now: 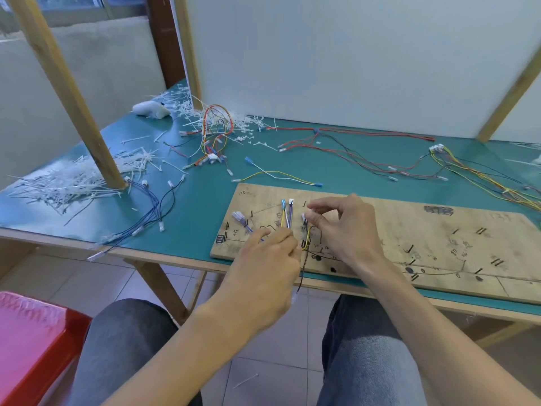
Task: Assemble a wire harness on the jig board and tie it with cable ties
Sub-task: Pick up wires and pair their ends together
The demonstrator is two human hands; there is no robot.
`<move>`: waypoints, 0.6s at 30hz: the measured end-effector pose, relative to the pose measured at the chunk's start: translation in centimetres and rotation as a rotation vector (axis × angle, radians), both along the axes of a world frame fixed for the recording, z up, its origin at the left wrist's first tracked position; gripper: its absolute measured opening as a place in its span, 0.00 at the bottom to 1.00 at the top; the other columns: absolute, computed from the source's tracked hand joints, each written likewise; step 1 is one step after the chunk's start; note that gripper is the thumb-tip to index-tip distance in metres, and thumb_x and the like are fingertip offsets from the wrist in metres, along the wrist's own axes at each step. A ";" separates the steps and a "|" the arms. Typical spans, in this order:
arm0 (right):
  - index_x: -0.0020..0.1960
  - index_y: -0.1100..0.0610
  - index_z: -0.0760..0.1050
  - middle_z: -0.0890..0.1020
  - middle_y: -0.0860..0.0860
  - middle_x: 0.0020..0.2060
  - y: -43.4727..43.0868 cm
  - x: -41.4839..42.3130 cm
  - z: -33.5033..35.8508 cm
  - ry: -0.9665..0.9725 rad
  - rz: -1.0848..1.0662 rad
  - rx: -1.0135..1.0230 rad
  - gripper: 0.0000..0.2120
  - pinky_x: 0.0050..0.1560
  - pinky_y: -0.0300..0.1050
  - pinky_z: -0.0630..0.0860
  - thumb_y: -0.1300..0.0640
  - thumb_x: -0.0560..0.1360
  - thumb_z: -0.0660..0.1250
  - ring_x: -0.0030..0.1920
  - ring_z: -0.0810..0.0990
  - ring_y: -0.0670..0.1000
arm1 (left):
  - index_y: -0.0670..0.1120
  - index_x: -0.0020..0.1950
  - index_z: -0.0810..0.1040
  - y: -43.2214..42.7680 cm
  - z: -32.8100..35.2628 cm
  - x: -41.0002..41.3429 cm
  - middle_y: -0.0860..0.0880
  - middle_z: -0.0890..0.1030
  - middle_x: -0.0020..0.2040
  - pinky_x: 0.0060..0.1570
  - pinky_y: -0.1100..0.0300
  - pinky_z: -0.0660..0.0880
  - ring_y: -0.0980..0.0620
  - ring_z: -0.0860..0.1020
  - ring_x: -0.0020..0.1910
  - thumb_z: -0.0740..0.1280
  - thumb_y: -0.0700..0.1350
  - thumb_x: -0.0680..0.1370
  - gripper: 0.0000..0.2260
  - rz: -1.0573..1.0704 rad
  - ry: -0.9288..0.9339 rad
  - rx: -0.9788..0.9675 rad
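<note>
- Pinching white connector (306, 217) in right hand (348, 230) fingers, over jig board (409, 230).
- Gripping wires (286, 219) in curled left hand (263, 259) fingers, just left.
- Running downward from right fingers, beside left fingers: yellow wire (307, 244).

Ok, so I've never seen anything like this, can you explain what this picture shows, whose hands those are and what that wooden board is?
No machine here: a camera on a person's head looks down at their own hands. On the green table lies a wooden board with pegs and drawn lines, a guide for the wires laid on it. The left hand grips them; the right hand pinches a small white plug. Around lie loose wire bundles and a heap of white cable ties.
</note>
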State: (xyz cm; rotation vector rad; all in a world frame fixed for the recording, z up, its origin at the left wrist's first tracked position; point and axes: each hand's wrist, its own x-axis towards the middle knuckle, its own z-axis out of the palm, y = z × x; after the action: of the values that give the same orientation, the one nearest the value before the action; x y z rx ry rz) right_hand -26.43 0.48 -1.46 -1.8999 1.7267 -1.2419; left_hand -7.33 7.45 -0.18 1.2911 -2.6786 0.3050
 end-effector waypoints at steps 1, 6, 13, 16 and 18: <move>0.50 0.46 0.88 0.86 0.37 0.39 -0.1 0.0 0.0 0.014 0.003 -0.012 0.05 0.56 0.20 0.59 0.50 0.74 0.80 0.52 0.81 0.49 | 0.48 0.56 0.85 0.0 0.0 0.0 0.53 0.82 0.51 0.60 0.52 0.75 0.50 0.77 0.59 0.73 0.47 0.69 0.15 -0.001 0.011 0.011; 0.49 0.44 0.88 0.85 0.35 0.38 -0.7 0.3 -0.1 0.033 0.006 0.006 0.05 0.54 0.29 0.65 0.50 0.74 0.80 0.53 0.77 0.47 | 0.48 0.58 0.84 0.0 0.3 0.1 0.53 0.81 0.53 0.62 0.52 0.74 0.50 0.76 0.60 0.73 0.45 0.70 0.16 0.008 0.041 0.063; 0.47 0.47 0.89 0.87 0.37 0.41 -1.1 0.0 -0.7 -0.126 0.037 0.101 0.04 0.46 0.25 0.73 0.52 0.73 0.81 0.47 0.83 0.34 | 0.50 0.55 0.83 -0.4 0.8 -0.1 0.56 0.78 0.51 0.60 0.55 0.72 0.53 0.73 0.58 0.68 0.45 0.74 0.12 0.010 0.103 0.137; 0.46 0.48 0.90 0.87 0.37 0.41 -1.2 0.1 -0.7 -0.193 0.027 0.121 0.03 0.44 0.32 0.78 0.51 0.72 0.82 0.43 0.85 0.40 | 0.52 0.54 0.81 -0.9 1.1 0.1 0.57 0.74 0.50 0.59 0.57 0.67 0.55 0.69 0.58 0.63 0.45 0.75 0.11 0.010 0.157 0.156; 0.46 0.48 0.89 0.88 0.39 0.41 -1.4 0.2 -0.6 -0.193 0.028 0.139 0.03 0.47 0.39 0.82 0.52 0.73 0.82 0.43 0.86 0.41 | 0.52 0.50 0.80 -1.1 1.4 0.0 0.57 0.71 0.48 0.56 0.58 0.65 0.55 0.68 0.56 0.62 0.45 0.75 0.09 0.009 0.154 0.161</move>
State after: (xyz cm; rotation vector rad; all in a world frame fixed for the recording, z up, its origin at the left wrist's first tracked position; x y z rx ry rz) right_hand -26.27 -0.88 -2.07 -1.6628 1.6357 -1.2175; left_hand -7.34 6.37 1.25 1.3116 -2.6116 -0.0100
